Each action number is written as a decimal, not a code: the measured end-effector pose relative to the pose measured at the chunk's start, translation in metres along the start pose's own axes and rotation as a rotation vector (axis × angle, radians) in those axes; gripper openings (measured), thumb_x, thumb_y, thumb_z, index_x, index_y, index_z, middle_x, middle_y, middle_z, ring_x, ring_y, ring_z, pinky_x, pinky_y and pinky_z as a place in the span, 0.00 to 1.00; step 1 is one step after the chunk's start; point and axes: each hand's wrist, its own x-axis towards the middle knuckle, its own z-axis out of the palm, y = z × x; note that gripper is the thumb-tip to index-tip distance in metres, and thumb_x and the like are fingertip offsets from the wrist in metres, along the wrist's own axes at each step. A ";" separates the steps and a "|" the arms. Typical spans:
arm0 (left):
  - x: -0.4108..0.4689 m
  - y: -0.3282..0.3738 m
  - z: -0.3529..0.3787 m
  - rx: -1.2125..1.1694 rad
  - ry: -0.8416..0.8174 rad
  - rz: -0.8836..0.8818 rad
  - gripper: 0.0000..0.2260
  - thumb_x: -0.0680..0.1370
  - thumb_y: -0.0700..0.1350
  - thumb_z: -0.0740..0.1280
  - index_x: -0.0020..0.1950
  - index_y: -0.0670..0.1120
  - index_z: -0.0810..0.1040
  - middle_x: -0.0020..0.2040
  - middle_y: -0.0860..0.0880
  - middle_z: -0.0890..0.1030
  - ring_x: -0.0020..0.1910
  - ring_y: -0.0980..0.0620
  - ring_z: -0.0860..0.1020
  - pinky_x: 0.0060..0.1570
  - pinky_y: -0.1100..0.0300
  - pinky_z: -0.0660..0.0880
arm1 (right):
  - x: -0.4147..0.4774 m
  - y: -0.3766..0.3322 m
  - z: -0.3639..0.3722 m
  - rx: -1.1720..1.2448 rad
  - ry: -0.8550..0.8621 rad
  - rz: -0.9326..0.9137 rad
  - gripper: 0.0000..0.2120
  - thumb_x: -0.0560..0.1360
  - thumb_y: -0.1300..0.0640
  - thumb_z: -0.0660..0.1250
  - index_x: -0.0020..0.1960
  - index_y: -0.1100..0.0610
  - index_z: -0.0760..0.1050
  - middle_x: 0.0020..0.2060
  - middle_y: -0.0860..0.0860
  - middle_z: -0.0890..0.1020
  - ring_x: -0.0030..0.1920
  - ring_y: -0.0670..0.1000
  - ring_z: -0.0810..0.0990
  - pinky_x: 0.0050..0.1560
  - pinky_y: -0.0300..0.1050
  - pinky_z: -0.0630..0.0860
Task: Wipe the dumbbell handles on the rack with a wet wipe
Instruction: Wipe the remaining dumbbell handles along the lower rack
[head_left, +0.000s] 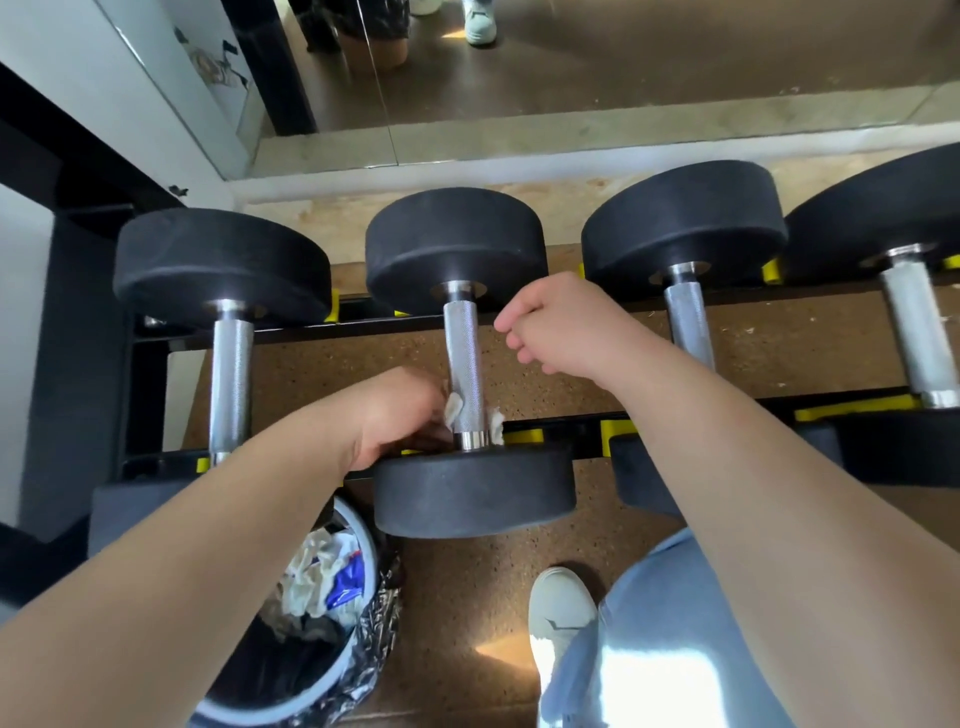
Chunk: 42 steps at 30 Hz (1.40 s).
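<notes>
Several black dumbbells with knurled steel handles lie across a black rack with yellow saddles. My left hand grips a white wet wipe wrapped round the near end of the second dumbbell's handle; a bit of wipe pokes out on the handle's right side. Its fingers are hidden under the handle. My right hand hovers just right of that handle's far half, fingers loosely curled and holding nothing. The first handle lies to the left, and the third handle and fourth handle to the right.
A bin lined with a shiny bag and holding crumpled wipes stands on the floor below the rack at lower left. My shoe and jeans leg are at lower right. A mirror wall rises behind the rack.
</notes>
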 end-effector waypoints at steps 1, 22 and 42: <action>0.001 -0.001 -0.002 -0.044 0.044 0.030 0.12 0.81 0.31 0.62 0.50 0.41 0.84 0.40 0.46 0.87 0.36 0.54 0.85 0.37 0.63 0.81 | -0.001 0.000 0.000 -0.001 0.001 -0.003 0.18 0.78 0.65 0.62 0.42 0.42 0.80 0.46 0.46 0.84 0.52 0.50 0.83 0.58 0.54 0.82; -0.005 0.011 0.006 0.411 0.523 0.643 0.04 0.74 0.46 0.78 0.43 0.54 0.85 0.38 0.62 0.82 0.40 0.71 0.78 0.44 0.78 0.71 | -0.009 -0.009 0.006 -0.116 0.043 -0.171 0.11 0.82 0.59 0.63 0.51 0.48 0.84 0.40 0.38 0.80 0.46 0.40 0.81 0.50 0.39 0.78; 0.005 -0.013 0.004 -0.056 0.431 0.454 0.05 0.82 0.44 0.67 0.48 0.54 0.80 0.40 0.48 0.83 0.39 0.53 0.80 0.40 0.57 0.75 | 0.002 -0.016 0.026 -0.068 0.149 -0.081 0.03 0.71 0.61 0.71 0.40 0.55 0.81 0.36 0.48 0.84 0.37 0.46 0.85 0.38 0.41 0.78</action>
